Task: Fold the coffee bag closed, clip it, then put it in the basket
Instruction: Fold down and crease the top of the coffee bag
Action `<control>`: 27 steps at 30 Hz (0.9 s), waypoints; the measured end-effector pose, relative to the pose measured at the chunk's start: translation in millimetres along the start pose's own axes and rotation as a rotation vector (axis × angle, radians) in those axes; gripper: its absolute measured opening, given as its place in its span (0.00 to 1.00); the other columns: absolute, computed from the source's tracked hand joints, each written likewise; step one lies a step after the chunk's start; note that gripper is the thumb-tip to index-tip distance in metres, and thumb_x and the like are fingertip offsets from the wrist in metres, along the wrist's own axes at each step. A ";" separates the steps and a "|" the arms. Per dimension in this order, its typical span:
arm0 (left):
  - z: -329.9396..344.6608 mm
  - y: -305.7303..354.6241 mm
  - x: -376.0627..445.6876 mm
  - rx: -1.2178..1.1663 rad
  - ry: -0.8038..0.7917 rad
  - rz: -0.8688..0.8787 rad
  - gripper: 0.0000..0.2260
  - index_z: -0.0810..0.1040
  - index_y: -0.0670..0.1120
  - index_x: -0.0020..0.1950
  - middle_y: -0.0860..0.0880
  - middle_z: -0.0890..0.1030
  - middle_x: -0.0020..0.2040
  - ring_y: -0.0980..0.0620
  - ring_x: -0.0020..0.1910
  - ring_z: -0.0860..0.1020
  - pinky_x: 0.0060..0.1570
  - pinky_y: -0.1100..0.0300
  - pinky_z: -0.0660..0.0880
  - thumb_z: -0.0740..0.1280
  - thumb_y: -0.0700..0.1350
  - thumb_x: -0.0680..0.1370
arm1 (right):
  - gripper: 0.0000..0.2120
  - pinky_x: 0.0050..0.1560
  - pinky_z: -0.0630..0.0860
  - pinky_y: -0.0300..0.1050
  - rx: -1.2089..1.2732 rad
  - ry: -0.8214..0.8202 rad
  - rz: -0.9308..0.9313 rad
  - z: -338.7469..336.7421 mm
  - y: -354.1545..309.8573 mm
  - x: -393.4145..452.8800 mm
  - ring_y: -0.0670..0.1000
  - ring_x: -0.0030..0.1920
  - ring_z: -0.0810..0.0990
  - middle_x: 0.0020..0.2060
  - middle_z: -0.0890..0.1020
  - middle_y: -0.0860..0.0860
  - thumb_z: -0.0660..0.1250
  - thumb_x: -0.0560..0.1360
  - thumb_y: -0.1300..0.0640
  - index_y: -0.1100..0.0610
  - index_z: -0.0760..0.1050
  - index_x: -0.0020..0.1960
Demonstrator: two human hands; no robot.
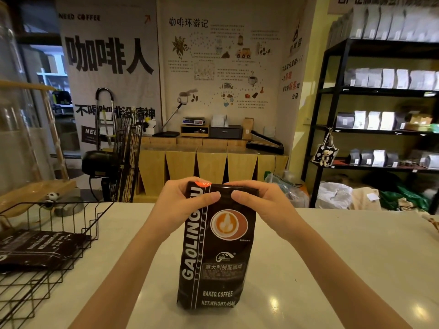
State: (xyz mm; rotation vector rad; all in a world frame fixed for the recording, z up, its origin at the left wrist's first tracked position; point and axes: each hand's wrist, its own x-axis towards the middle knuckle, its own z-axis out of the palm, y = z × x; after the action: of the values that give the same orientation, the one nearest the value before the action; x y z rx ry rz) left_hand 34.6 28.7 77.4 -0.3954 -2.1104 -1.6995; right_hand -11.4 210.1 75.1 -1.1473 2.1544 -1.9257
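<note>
A dark brown coffee bag (213, 257) with a latte picture stands upright on the white counter (332, 269), in the middle of the head view. Its top is folded over. My left hand (180, 203) grips the top left corner, thumb on the front face. My right hand (259, 200) grips the top right corner, thumb pressed on the fold. A black wire basket (71, 224) sits at the left edge of the counter, and another dark coffee bag (35, 248) lies flat inside it. I see no clip.
Beyond the counter stand a black floor fan (123, 157), a wooden cabinet (211, 162) with a scale and a sealer, and black shelves (380, 91) of coffee bags at the right. A glass jar (14, 103) is at the far left.
</note>
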 end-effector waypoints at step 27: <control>17.1 -13.6 1.9 -0.063 0.121 -0.082 0.17 0.74 0.49 0.55 0.54 0.81 0.43 0.53 0.43 0.80 0.39 0.65 0.77 0.71 0.47 0.68 | 0.07 0.34 0.78 0.33 -0.082 0.370 -0.161 15.4 11.4 -18.4 0.46 0.36 0.84 0.29 0.84 0.41 0.69 0.70 0.61 0.49 0.80 0.39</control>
State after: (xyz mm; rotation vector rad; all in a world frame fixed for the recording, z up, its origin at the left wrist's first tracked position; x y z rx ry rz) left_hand 24.5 42.3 63.5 -0.2217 -2.0156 -1.7924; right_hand 3.8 206.4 53.5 -1.0763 2.4033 -2.2980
